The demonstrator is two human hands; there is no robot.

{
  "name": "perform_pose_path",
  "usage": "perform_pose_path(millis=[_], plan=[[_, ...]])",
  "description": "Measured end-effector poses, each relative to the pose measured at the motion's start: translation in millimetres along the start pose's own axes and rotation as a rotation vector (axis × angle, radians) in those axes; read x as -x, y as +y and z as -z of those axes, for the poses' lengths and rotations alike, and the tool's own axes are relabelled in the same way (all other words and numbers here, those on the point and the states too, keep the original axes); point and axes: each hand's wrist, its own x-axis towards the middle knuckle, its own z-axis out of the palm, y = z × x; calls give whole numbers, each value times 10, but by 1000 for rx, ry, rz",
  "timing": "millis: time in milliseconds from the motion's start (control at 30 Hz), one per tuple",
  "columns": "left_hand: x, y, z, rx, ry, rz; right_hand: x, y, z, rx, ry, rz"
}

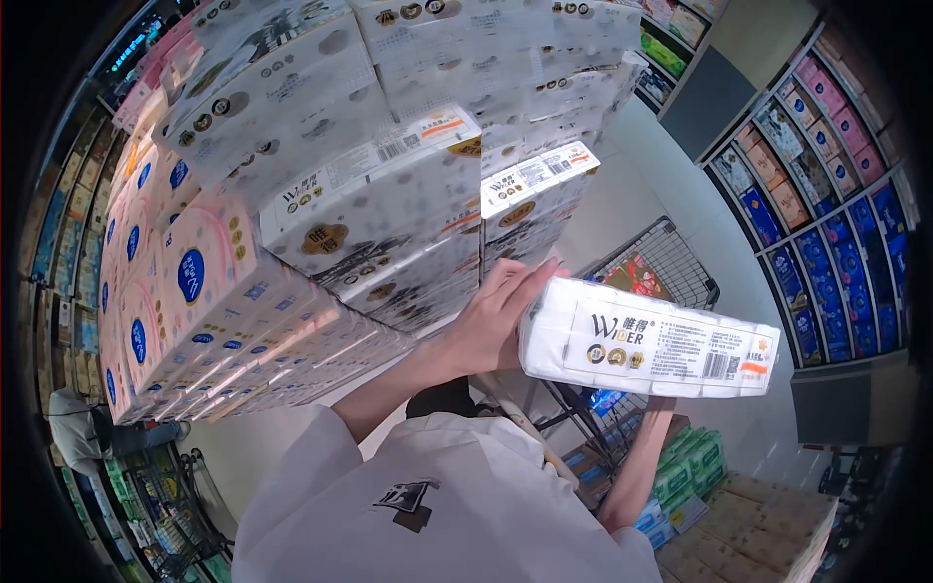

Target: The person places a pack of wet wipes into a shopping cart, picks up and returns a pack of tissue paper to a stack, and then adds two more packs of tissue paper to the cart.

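Note:
A white plastic-wrapped pack of tissue paper (pixel 671 340) printed "WIDER" is raised in front of me, its long labelled side facing up toward me. My left hand (pixel 498 313) is closed on its left end, fingers over the top corner. My right forearm reaches up to the pack's lower edge near its right half; the right hand itself is hidden behind the pack. Beyond my left hand rises a tall stack of similar white packs (pixel 330 219), with one white-labelled pack (pixel 539 182) lying at a lower step of it.
Pink tissue packs (pixel 204 257) are stacked at left. A wire shopping cart (pixel 714 287) stands behind the raised pack, with a red item inside. Shelves of blue packs (pixel 846 282) line the right. Green packs (pixel 695 462) sit low at right. Another person (pixel 83 432) stands at far left.

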Motion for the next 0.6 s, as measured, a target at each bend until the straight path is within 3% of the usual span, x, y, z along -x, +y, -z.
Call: perform_pose_path(millis=[67, 100, 133, 200, 267, 433, 600], plan=[[-286, -200, 122, -79, 58, -114, -374, 67, -136, -4, -54, 4], [-463, -219, 214, -126, 42, -63, -633, 125, -233, -7, -77, 3], [-603, -311, 290, -189, -7, -27, -862, 177, -334, 424, -139, 122], [-869, -441, 451, -205, -26, 48, -1399, 184, -591, -108, -173, -88], [-1064, -584, 496, -221, -46, 66, -1561, 164, -1248, -133, 47, -164], [-1422, -803, 571, -356, -59, 175, -2417, 640, -1623, -145, -64, -141], [-1651, -1089, 640, -472, -68, 225, -2836, 922, -2023, -70, 111, -244]])
